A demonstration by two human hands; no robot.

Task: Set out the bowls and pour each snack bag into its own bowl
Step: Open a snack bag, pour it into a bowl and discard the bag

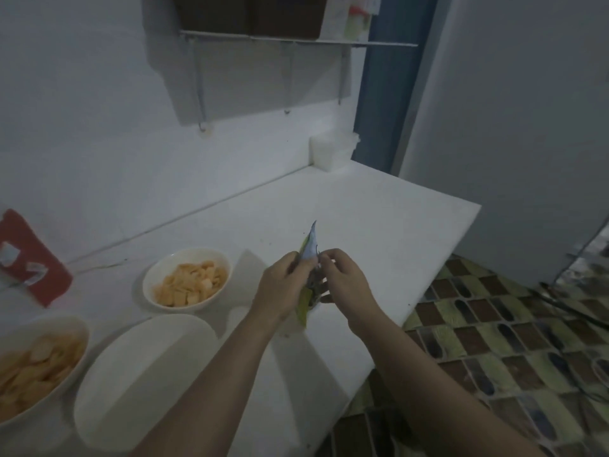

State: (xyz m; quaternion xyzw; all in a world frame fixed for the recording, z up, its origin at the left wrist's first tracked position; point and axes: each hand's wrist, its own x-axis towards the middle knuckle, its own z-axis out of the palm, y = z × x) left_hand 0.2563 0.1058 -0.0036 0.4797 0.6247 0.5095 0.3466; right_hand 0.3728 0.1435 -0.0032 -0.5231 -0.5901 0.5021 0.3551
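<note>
Head view, dim light, slight blur. White counter (379,225) runs from 9 o'clock toward the far corner at 1 o'clock. Snack bag (309,258) is held above the counter just right of centre, between both hands: small pouch, yellow-green edge, pale blue-white upper panel, darker print lower down, top drawn up into a narrow point; print unreadable. Left hand (280,285) grips the bag's left side, fingers curled around it. Right hand (342,278) pinches the bag's upper right edge between thumb and fingertips. Whether the bag is torn open cannot be told. Bowl with orange square pieces (188,280): white, round, at 9 o'clock from the bag, standing on the counter, contents a heap of pale orange flat chips. Second filled bowl (39,367) at 8 o'clock, cut by the frame edge, white, holding similar pale orange pieces. Empty bowl (145,380) at 7 o'clock, white, oval, just beside the second filled bowl, with the left forearm passing over its right rim. Red packet (29,258) lies flat at 9 o'clock near the wall, torn white patches on it. White box (331,151) sits in the far corner at 12 o'clock. Wire shelf (296,41) on the wall above. Tiled floor (494,341) at 4 o'clock.
</note>
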